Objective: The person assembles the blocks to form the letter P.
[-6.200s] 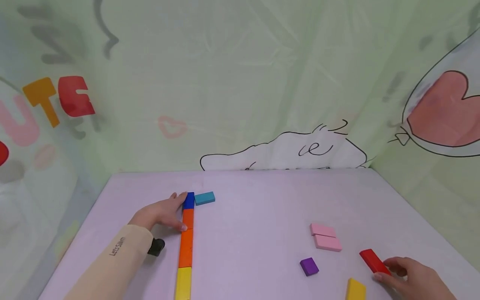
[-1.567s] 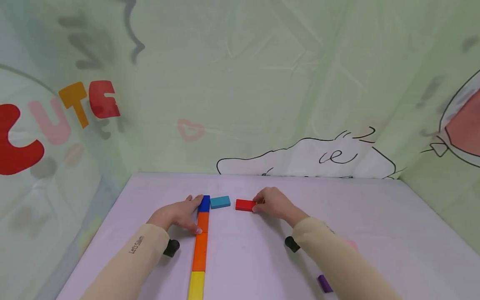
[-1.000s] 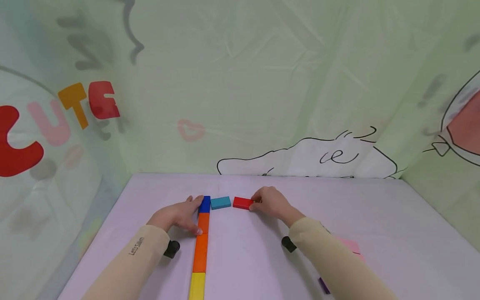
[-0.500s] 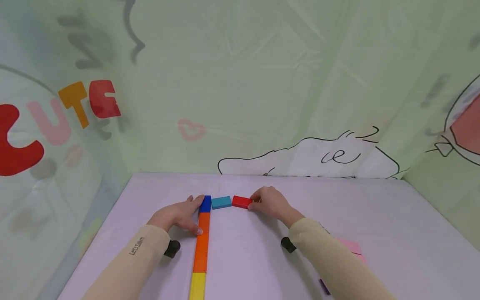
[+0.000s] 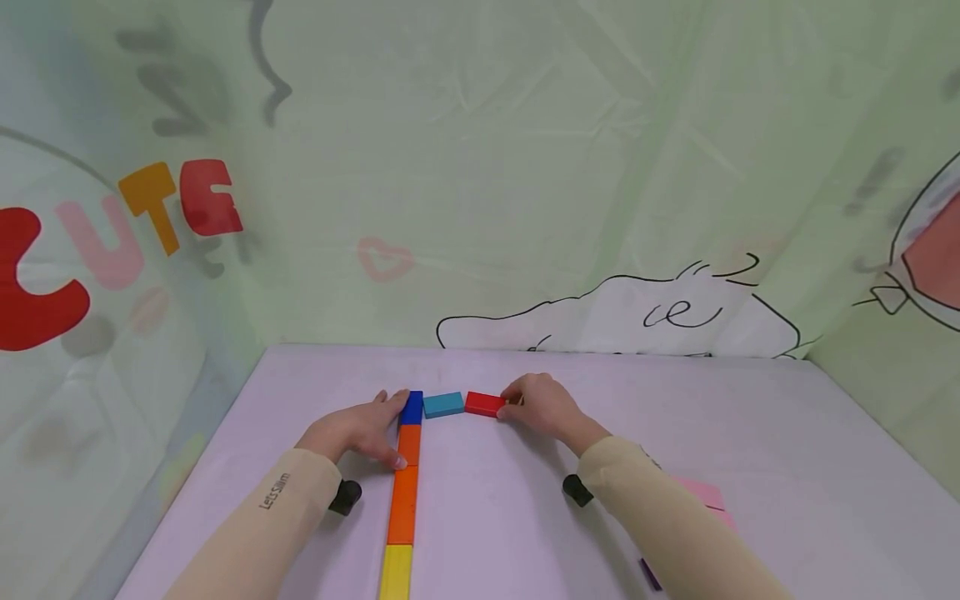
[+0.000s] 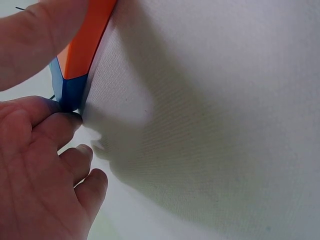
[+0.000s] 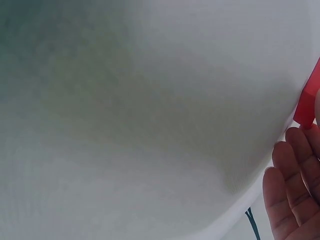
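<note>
Well, on the left I see the left hand spread wide, fingers on the blue block, thumb by the orange blocks; only the left wrist view shows its palm. The near edge cuts off the yellow block. Next comes the teal block, then, far and middle, the red block, pinched by the right hand. The right wrist view shows just its end. Further right, a sleeve partly hides the purple block and pink blocks.
</note>
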`<state>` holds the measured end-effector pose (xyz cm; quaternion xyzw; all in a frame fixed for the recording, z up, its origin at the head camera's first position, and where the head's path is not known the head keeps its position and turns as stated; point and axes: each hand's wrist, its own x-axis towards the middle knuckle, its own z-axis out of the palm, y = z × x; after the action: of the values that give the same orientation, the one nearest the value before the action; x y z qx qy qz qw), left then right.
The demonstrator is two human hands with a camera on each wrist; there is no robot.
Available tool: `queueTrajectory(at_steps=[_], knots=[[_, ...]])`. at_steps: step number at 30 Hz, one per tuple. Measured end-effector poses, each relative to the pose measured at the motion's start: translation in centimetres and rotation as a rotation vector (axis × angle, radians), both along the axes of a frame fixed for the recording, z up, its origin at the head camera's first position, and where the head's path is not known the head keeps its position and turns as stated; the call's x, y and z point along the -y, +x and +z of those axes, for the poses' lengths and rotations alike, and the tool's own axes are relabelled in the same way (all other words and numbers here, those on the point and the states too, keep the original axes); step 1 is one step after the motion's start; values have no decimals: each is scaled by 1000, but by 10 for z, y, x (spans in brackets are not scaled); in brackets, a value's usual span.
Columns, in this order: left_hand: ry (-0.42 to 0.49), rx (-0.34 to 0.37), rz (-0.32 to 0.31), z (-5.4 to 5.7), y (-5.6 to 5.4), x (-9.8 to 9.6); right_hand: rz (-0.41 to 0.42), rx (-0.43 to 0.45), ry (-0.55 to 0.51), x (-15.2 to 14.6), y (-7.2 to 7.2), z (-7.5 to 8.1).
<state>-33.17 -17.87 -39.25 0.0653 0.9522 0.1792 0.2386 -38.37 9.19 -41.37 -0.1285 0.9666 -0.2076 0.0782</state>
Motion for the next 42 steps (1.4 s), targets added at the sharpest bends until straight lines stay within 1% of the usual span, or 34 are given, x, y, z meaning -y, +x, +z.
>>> queueTrajectory(at_steps=[7,15,24,32,42], knots=[[1,2,-7,-1,0,0,-10,2,-1,0,0,-2],[18,1,-20,2,2,-1,14,-10,12,-1,1,-2],[10,2,-15,3,2,-1,10,1,1,-1,2,1],[17,0,-15,2,1,-1,6,3,-6,-2,2,-1],[14,-4,-11,3,3,-1,21,5,-12,-4,2,0]])
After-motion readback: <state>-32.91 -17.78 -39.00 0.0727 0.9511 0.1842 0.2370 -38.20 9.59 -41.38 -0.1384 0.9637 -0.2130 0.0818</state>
